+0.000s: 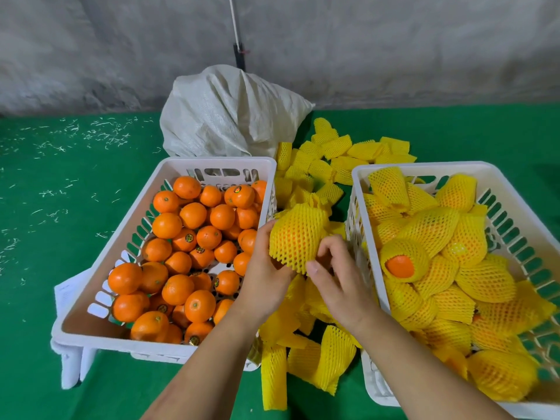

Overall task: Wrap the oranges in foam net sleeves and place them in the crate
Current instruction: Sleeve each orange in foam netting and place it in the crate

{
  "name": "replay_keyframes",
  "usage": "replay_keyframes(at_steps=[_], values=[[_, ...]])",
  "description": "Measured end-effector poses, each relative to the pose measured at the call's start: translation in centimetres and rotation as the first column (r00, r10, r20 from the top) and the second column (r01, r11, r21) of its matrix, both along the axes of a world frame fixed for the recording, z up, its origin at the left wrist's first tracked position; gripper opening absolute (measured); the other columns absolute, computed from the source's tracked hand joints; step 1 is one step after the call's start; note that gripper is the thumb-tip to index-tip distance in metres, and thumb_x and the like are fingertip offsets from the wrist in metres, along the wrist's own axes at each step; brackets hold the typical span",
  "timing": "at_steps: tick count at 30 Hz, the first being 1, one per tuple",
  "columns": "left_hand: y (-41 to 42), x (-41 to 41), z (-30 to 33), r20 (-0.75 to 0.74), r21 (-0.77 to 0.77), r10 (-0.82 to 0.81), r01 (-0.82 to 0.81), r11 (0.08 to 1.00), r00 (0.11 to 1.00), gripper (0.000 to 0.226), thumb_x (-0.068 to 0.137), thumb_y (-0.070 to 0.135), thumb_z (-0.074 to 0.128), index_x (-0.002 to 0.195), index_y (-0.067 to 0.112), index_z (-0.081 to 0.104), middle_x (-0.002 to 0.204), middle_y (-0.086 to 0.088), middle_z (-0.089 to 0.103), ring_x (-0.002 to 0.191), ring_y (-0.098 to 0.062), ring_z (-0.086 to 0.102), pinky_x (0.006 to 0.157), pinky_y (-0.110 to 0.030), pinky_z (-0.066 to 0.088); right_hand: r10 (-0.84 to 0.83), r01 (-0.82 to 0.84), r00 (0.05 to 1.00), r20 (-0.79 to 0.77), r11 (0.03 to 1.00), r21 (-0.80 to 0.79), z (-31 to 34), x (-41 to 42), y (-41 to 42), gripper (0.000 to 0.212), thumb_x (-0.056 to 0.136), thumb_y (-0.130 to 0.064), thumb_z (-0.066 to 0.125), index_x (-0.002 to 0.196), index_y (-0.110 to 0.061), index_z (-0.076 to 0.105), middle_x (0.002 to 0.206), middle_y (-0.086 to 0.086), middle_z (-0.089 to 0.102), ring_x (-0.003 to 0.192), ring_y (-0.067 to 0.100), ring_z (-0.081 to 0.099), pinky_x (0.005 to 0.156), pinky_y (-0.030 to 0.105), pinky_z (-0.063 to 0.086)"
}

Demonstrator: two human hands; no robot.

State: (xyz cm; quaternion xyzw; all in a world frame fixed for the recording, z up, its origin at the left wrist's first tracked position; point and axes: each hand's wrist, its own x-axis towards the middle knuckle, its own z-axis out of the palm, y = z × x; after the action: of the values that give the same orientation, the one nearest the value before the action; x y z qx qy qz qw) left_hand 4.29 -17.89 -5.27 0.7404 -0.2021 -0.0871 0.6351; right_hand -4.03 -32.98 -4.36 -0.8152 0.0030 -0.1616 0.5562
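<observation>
Between the two crates I hold an orange inside a yellow foam net sleeve [298, 234]. My left hand [266, 268] grips its left and lower side. My right hand [336, 274] pinches the sleeve's open lower edge with curled fingers. The white crate on the left [100, 325] holds several bare oranges [181, 247]. On the right, a second white crate [363, 189] is filled with several sleeved oranges [439, 262], one with its orange skin showing at the sleeve mouth. Empty yellow sleeves [327, 159] lie on the green table between and behind the crates.
A white woven sack [230, 113] stands behind the left crate against a grey wall. More empty sleeves [303, 359] lie near the table's front, under my forearms. The green table [60, 183] on the left carries scattered pale scraps. A folded white cloth [68, 298] sticks out under the left crate.
</observation>
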Motion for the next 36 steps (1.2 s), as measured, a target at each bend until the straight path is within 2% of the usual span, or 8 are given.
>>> replay_keyframes(at_steps=[3,8,12,16,20,25,32,36], values=[[-0.2,-0.1,-0.6,0.102,0.096,-0.061,0.051,0.994,0.993,0.07,0.095,-0.003,0.07,0.149,0.034,0.046,0.143,0.014,0.055,0.135,-0.014,0.055,0.106,-0.042,0.053,0.006,0.085,0.935,-0.354,0.967,0.24,0.4,0.5,0.3,0.09,0.072,-0.083,0.057,0.141,-0.042,0.017,0.113,-0.045,0.04,0.108,-0.015,0.047,0.067,0.006,0.041],[0.0,-0.2,-0.7,0.078,0.144,-0.023,0.011,0.989,0.997,0.06,0.103,0.012,0.057,0.151,0.046,0.049,0.136,0.029,0.055,0.131,0.005,0.05,0.106,-0.026,0.047,-0.014,0.141,0.942,-0.334,0.922,0.359,-0.5,1.5,0.2,0.103,0.062,-0.067,0.078,0.142,-0.046,0.018,0.13,-0.025,0.047,0.107,-0.009,0.058,0.072,0.01,0.054],[-0.2,-0.4,-0.6,0.087,0.109,0.085,-0.095,0.989,0.993,0.042,0.108,0.024,0.058,0.147,0.039,0.057,0.109,0.016,0.067,0.089,-0.005,0.065,0.073,-0.021,0.054,-0.08,0.24,0.933,-0.35,0.864,0.442,-0.2,1.8,-0.3,0.099,0.068,-0.052,0.08,0.147,-0.044,0.022,0.14,-0.02,0.045,0.101,0.0,0.067,0.08,0.026,0.062],[-0.2,-0.7,-0.4,0.067,0.091,0.085,-0.091,0.992,0.994,0.044,0.102,0.025,0.066,0.145,0.029,0.061,0.111,0.001,0.07,0.087,-0.003,0.063,0.072,-0.019,0.054,-0.12,0.206,0.947,-0.298,0.938,0.279,0.3,1.4,-0.4,0.084,0.074,-0.06,0.079,0.139,-0.051,0.027,0.102,-0.066,0.035,0.094,-0.038,0.043,0.063,-0.007,0.04],[0.1,-0.9,0.0,0.063,0.018,0.107,-0.108,0.994,0.992,0.037,0.098,0.026,0.067,0.135,0.034,0.067,0.099,-0.009,0.066,0.084,-0.02,0.062,0.069,-0.033,0.054,-0.181,0.265,0.943,-0.279,0.915,0.304,-0.4,1.8,-0.7,0.095,0.069,-0.07,0.074,0.149,-0.044,0.031,0.131,-0.03,0.049,0.118,-0.002,0.056,0.09,0.025,0.058],[0.2,-1.4,0.5,0.025,-0.039,0.042,-0.041,0.998,0.999,0.037,0.099,0.029,0.067,0.134,0.037,0.068,0.102,-0.003,0.067,0.086,-0.025,0.063,0.071,-0.032,0.057,-0.218,0.282,0.953,-0.208,0.889,0.36,-0.2,1.9,-0.6,0.092,0.071,-0.061,0.079,0.148,-0.044,0.032,0.137,-0.018,0.051,0.12,0.003,0.058,0.085,0.018,0.057],[0.1,-1.5,0.7,-0.066,-0.016,-0.043,0.042,0.999,0.997,0.034,0.103,0.032,0.061,0.136,0.037,0.064,0.122,0.011,0.068,0.11,-0.004,0.067,0.087,-0.014,0.053,-0.45,0.288,0.884,-0.127,0.309,0.906,3.0,4.4,-7.7,0.062,0.094,-0.021,0.074,0.144,-0.032,0.039,0.121,0.003,0.068,0.102,0.03,0.075,0.082,0.034,0.061],[-0.4,-1.5,0.5,-0.049,-0.018,-0.057,0.056,0.998,0.997,0.033,0.102,0.029,0.06,0.134,0.036,0.064,0.115,0.003,0.067,0.099,-0.011,0.066,0.085,-0.017,0.055,-0.374,0.422,0.893,-0.251,0.5,0.757,2.3,5.2,-9.9,0.064,0.101,-0.029,0.063,0.157,-0.021,0.033,0.119,-0.011,0.063,0.109,0.018,0.072,0.088,0.027,0.058]])
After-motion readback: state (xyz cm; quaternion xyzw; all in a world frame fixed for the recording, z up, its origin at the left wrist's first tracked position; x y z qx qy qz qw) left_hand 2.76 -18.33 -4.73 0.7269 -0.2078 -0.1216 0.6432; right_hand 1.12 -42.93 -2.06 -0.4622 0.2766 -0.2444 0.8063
